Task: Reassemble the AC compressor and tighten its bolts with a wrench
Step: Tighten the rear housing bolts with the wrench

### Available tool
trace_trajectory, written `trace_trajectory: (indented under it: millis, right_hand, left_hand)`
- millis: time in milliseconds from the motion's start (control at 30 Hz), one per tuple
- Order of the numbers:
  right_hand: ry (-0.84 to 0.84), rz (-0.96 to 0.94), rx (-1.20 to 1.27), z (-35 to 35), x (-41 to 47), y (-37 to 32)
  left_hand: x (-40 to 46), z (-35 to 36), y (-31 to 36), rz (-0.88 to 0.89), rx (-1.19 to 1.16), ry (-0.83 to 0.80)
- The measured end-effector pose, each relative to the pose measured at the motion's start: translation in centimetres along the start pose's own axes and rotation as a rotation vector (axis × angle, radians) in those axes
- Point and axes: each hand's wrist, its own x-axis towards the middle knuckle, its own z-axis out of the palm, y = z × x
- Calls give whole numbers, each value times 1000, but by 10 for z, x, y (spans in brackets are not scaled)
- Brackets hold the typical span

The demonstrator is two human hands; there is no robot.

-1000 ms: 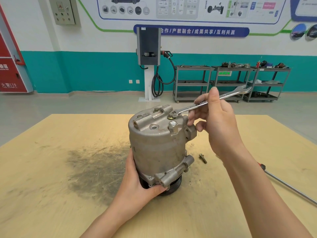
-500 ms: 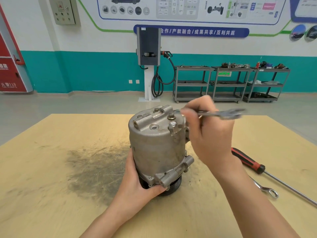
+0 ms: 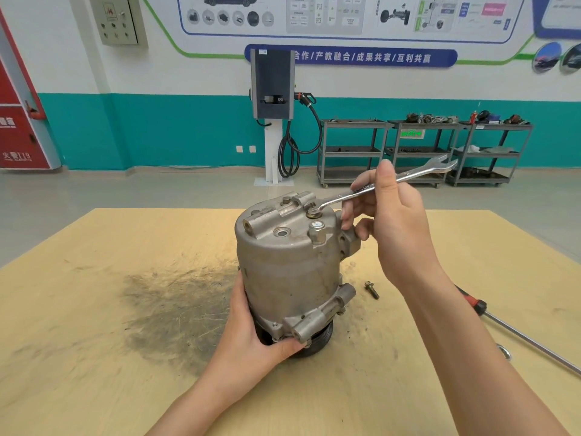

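The AC compressor stands upright on the counter, and the wrench slants from the bolt on top up to the right. Half a second ago the wrench was swung off that bolt; now its ring end sits on it again. The right hand is raised, its fingers pinching the shaft, while the left hand grips the compressor's base.

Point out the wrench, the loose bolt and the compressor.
wrench [image 3: 408, 176]: head view, mid shaft.
loose bolt [image 3: 372, 290]: head view, on its shank.
compressor [image 3: 289, 272]: head view, side of housing.
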Motion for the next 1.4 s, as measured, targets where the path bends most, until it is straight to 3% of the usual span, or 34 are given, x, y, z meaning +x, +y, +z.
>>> trace_trajectory:
  millis: [500, 800, 1400]
  right_hand:
    - [-24, 17, 80, -2, 1, 0]
    - [-48, 181, 179, -8, 5, 0]
    - [-42, 277, 250, -11, 7, 0]
  left_hand:
    - [0, 1, -1, 9, -18, -6]
    - [0, 1, -3, 9, -5, 4]
    - [0, 0, -3, 5, -9, 1]
